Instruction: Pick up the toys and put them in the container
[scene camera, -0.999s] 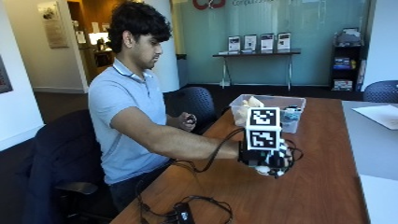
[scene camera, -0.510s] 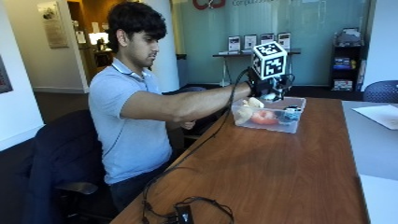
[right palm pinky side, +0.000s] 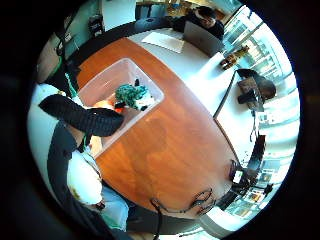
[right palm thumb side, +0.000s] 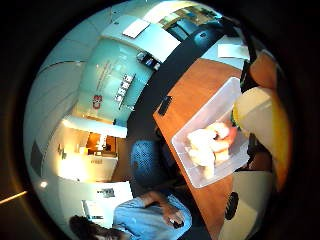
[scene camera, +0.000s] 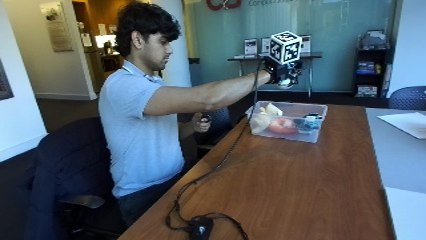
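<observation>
Right hand: black-gloved right hand (scene camera: 281, 74) raised above the container; finger state cannot be told.
Container: clear rectangular plastic container (scene camera: 291, 134) on the brown wooden table (scene camera: 286, 185), holding a green plush toy (right palm pinky side: 131, 95) and a cream plush toy (right palm thumb side: 204, 145).

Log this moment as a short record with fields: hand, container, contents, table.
hand: gloved right hand raised above the container, touching nothing on the table; fingers not clear
container: clear plastic bin on the wooden table, near its far end
contents: a pale yellow toy, a red-orange toy, a green and white toy
table: a black cable trails toward the near edge
</observation>
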